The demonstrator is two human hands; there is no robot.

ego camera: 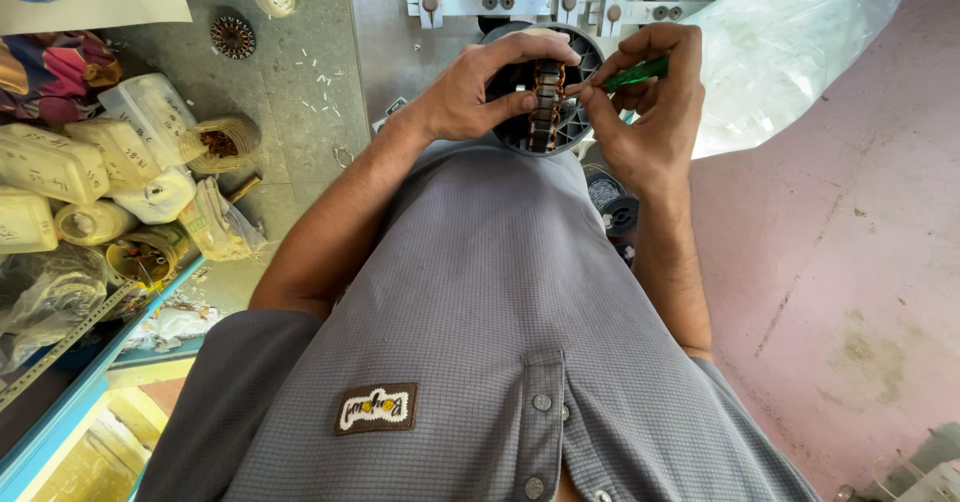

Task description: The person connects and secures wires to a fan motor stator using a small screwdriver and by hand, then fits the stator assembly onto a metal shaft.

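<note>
Wound stator (546,102), held edge-on against the chest: our left hand (478,90) clamps it, our right hand (640,112) pinches a green tool (636,72) at the copper coils, where we judge a slip could nick winding insulation.

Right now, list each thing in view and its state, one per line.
Left hand: fingers gripping the motor part.
Right hand: fingers pinching the green tool.
Motor part: held up edge-on, copper windings showing.
Green tool: tip against the windings.
Plastic bag: crumpled, lying on the floor.
White bottles: lying piled on their sides.
</note>
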